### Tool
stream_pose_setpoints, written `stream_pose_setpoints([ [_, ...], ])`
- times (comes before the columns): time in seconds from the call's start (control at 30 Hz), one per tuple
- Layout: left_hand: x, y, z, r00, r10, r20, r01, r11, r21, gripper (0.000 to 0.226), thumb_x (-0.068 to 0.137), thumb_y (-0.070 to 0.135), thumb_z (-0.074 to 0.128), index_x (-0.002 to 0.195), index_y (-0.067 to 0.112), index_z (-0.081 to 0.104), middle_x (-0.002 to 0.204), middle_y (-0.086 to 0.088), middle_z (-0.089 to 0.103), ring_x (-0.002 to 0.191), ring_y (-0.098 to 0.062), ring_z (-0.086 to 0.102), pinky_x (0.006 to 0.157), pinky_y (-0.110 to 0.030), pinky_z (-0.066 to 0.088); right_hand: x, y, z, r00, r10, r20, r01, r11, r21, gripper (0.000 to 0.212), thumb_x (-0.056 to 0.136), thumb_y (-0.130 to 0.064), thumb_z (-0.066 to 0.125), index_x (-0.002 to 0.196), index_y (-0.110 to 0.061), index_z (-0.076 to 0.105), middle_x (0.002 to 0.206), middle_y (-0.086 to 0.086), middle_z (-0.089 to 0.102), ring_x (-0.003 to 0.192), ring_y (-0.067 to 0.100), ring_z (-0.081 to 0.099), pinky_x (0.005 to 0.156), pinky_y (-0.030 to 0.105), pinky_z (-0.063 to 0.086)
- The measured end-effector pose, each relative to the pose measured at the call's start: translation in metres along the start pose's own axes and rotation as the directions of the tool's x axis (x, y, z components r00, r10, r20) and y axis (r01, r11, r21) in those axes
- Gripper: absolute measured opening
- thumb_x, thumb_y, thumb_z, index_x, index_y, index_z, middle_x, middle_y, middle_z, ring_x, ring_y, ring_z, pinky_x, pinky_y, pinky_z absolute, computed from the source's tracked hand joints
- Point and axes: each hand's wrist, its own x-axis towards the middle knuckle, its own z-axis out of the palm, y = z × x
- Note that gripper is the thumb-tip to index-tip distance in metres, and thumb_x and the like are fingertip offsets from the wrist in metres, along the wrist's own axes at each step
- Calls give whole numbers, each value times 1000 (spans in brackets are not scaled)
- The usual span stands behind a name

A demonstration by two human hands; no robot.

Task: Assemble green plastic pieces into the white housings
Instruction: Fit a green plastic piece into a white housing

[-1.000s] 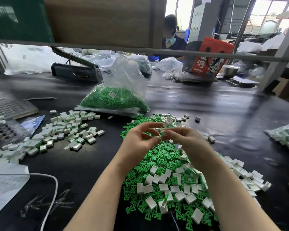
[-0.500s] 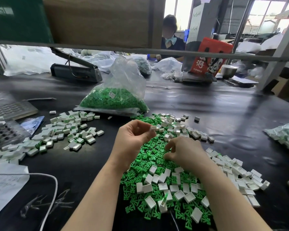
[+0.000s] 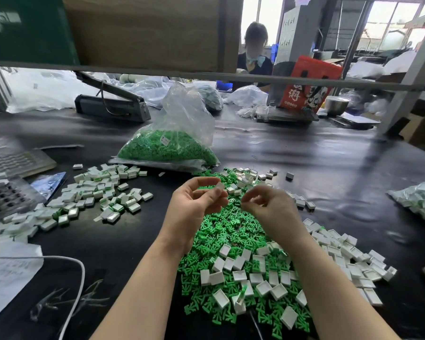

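Two hands raised over the desk (image 3: 329, 168). Left hand (image 3: 194, 204) pinches one white housing (image 3: 220, 185); right hand (image 3: 268, 207), risen from the green pieces (image 3: 221, 231) at 6 o'clock, fingers curled, contents indiscernible. Insertion judged next.

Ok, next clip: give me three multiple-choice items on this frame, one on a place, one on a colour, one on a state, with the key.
1. Where does the clear bag of green pieces lie?
A. Beyond the loose pile
B. Under the left arm
C. On the shelf above

2. What colour is the table top?
A. White
B. Black
C. Wooden brown

3. What is the left hand doing?
A. Lying flat on the table
B. Pinching a white housing
C. Gripping the bag

Key: 1 A, the bag sits past the loose pile; 2 B, the surface is glossy black; 3 B, its fingertips hold a small white piece above the pile.
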Motion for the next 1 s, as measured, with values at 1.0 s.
stream_pose_setpoints([
  [1.0, -2, 0, 4, 998, -18, -66, 26, 992, 125, 13, 89, 21, 67, 87, 11, 74, 71, -2, 72, 57, -6, 61, 53, -15, 47, -5, -16, 5, 998, 50, 26, -55, 741, 669, 12, 75, -17, 77, 86, -17, 74, 82, 6, 75, 72, 16, 60, 68, 30, 47],
])
